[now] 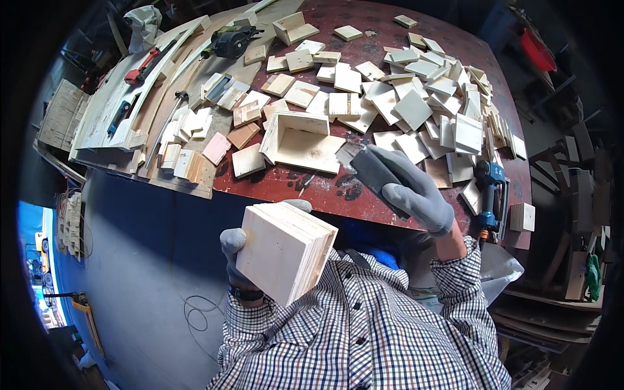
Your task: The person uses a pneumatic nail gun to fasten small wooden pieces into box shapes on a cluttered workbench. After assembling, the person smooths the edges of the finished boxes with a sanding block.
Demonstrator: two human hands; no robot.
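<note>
My left hand (pixel 232 244), in a grey glove, grips a small pale wooden box (pixel 286 250) close to my chest, below the table edge. My right hand (pixel 416 195), also gloved, is closed around a dark grey sanding block (pixel 370 170) held over the front edge of the dark red table (pixel 325 192). The block's sanding face points toward an open-topped, half-assembled wooden box (pixel 300 142) lying on the table just left of it.
Several square plywood pieces (pixel 416 104) cover the table's middle and right. A blue power nailer (pixel 492 195) lies at the right edge beside a wooden block (pixel 522 216). Long boards, a red clamp (pixel 146 65) and a dark power saw (pixel 231 39) sit at the back left.
</note>
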